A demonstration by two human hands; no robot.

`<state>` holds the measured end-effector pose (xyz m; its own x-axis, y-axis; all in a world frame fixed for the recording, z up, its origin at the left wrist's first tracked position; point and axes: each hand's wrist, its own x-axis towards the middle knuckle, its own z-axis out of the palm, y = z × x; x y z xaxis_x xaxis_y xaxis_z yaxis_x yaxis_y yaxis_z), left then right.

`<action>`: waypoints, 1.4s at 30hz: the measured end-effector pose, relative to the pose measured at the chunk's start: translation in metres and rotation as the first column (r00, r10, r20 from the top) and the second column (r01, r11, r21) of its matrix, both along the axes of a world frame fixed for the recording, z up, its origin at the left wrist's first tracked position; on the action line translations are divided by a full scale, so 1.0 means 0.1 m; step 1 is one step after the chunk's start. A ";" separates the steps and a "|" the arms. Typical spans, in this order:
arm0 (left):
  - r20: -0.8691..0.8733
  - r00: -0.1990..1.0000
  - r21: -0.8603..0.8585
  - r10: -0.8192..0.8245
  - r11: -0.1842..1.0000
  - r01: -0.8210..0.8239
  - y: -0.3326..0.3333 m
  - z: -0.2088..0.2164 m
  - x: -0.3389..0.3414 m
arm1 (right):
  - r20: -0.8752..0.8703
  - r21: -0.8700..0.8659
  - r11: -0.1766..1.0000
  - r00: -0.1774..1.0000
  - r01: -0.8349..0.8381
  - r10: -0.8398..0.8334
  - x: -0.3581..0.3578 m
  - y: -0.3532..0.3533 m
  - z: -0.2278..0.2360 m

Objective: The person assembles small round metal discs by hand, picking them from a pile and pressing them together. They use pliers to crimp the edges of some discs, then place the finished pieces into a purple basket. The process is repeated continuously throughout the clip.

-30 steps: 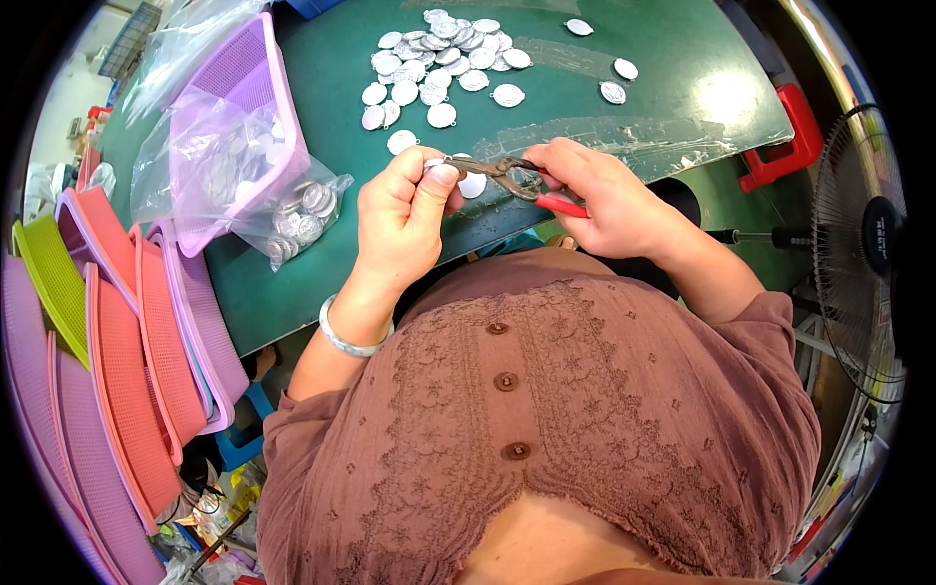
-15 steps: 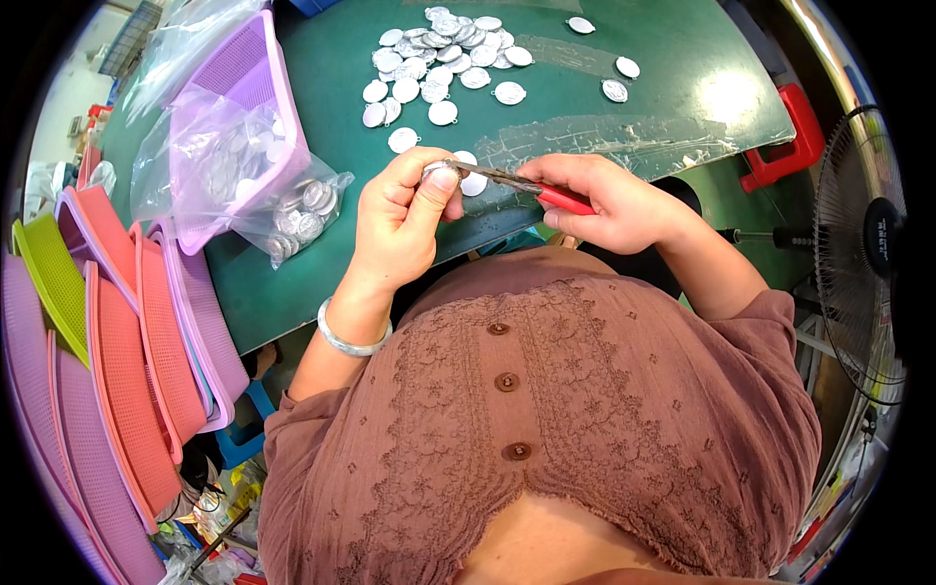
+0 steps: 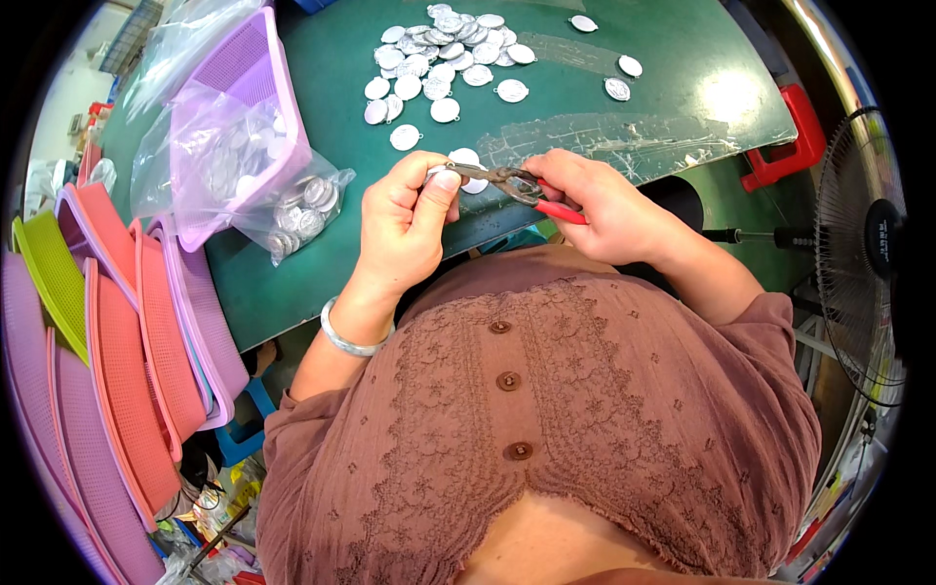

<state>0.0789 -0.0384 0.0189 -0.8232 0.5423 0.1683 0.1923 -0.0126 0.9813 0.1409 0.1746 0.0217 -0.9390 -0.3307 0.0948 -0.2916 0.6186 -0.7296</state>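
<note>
"Medal (image 3: 439,173) up in the left hand (image 3: 402,219), pinched firmly over the near side of the table (image 3: 341,107), and the nose of the pliers (image 3: 503,175) is right at it!"

"And the right hand (image 3: 602,210)?"

"Wrapped round the pliers, handles spread a little. Whether the nose bites, I cannot tell from here."

"How far along are we?"

"One in work, partway through its turn, I'd judge. Plenty left, if that pile (image 3: 444,44) beyond the hands is the waiting lot, with a few strays (image 3: 630,66) off to the right. More sit in the clear bag (image 3: 151,180) draped over the basket (image 3: 249,73); finished or waiting, nothing shows which."

"Which way does it point?"

"Just a pale bit peeps out; the hand covers the rest, so its long axis can't be told. Pliers are plainer: nose to the left, handles right and slightly nearer the body, long axis mostly crosswise."
</note>
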 end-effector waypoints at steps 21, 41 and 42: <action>0.121 0.992 0.057 -0.036 0.998 0.029 -0.01 -0.03 -0.01 | 0.337 -0.308 0.933 0.897 -0.183 0.287 -0.10 0.12 0.05; 0.134 0.991 -0.081 0.007 0.997 0.004 -0.01 0.04 0.04 | -0.036 -0.038 0.998 0.998 0.041 -0.042 0.00 -0.05 0.08; 0.133 0.991 -0.093 0.018 0.996 -0.006 -0.01 -0.10 0.05 | -0.061 -0.062 0.998 0.998 0.023 -0.027 0.00 -0.07 0.13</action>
<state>0.0835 -0.0390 0.0093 -0.8416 0.5401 0.0065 0.0595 0.0807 0.9950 0.1405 0.1678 0.0343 -0.9387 -0.2989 0.1720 -0.3219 0.5808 -0.7477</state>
